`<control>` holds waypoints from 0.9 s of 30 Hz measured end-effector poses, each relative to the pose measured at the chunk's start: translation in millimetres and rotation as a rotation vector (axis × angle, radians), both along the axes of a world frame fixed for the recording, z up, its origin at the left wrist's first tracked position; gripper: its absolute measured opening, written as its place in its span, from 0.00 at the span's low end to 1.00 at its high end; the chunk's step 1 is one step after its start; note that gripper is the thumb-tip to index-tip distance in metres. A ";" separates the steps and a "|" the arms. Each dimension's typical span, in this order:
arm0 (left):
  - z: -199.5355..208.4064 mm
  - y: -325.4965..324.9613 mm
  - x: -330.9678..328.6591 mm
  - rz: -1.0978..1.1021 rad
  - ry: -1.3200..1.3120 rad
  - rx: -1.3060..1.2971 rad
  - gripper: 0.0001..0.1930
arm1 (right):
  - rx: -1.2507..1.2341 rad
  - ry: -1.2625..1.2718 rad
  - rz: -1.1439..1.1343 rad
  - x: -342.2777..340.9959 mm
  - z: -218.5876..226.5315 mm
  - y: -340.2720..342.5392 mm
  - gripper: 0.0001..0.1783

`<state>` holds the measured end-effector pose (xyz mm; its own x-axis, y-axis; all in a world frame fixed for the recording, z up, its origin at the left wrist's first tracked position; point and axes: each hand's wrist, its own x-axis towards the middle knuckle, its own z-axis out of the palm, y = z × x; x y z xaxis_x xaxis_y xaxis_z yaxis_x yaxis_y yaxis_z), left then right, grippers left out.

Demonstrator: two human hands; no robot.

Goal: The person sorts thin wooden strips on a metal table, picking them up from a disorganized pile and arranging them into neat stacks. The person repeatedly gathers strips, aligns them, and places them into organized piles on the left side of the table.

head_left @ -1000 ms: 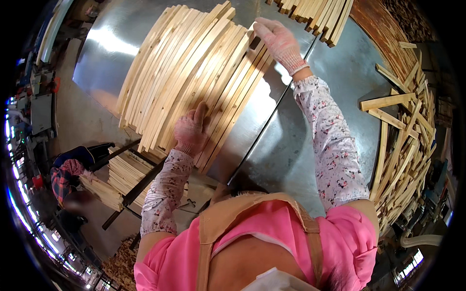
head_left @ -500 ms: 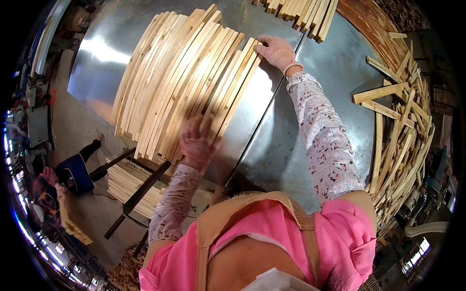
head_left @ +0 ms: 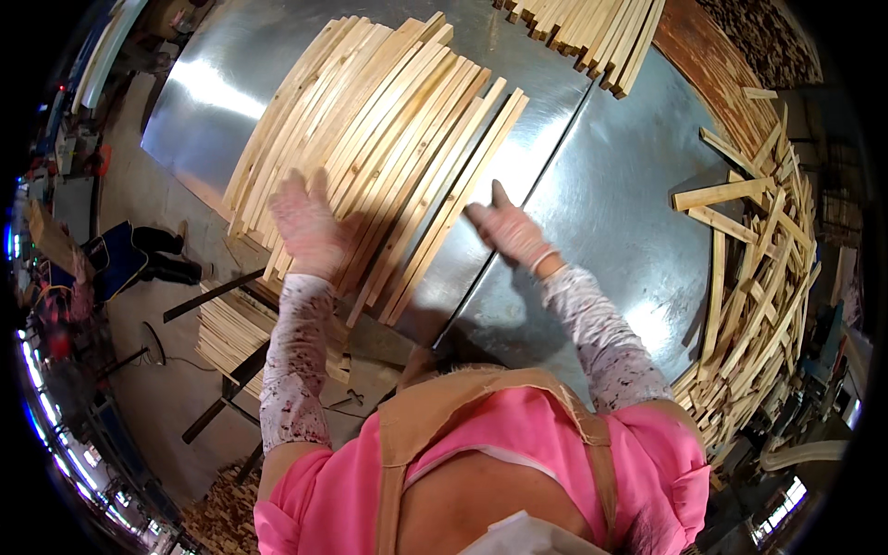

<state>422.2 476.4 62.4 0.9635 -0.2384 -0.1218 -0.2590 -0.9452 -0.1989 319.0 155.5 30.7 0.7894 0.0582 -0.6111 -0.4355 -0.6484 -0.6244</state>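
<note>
Side by side on a shiny metal table [head_left: 592, 250] lies a broad row of long, pale wooden strips [head_left: 370, 129]. At its right side, narrow dark gaps set a couple of strips [head_left: 453, 208] apart from the rest. My left hand [head_left: 310, 227], in a thin pinkish glove, is over the near part of the row with fingers spread; it is slightly blurred. My right hand [head_left: 511, 233], gloved the same way, hovers just right of the outermost strip. Its thumb and forefinger are apart and nothing shows between them. Whether its fingertips touch the wood I cannot tell.
Another group of strips [head_left: 592, 32] lies at the table's far edge. A tangled heap of loose wood pieces [head_left: 754, 287] fills the right side. Below left, strips [head_left: 231, 328] are stacked beside a dark metal frame [head_left: 245, 370]. Another person [head_left: 116, 264] stands farther left.
My right hand has come nearer from the far end of the outermost strip. My left hand has moved left and away over the row. Gaps have opened between the rightmost strips.
</note>
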 end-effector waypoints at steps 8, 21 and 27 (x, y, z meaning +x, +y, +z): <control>-12.3 14.0 14.6 0.212 0.206 -0.119 0.57 | 0.278 -0.029 -0.071 38.4 -15.7 81.2 0.45; -31.4 -22.5 -50.7 -0.035 -0.078 -0.753 0.51 | -1.114 -0.600 -0.884 -300.9 0.7 -262.4 0.40; -74.6 -241.7 -208.7 -0.239 0.508 -1.117 0.25 | -0.605 -0.250 -1.078 -437.7 -50.1 -267.8 0.37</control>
<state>213.5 234.7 -12.2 0.7855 -0.6129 -0.0852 -0.2596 -0.4514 0.8537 -118.7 -112.3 -19.4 0.3589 -0.9225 -0.1425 -0.8333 -0.2479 -0.4941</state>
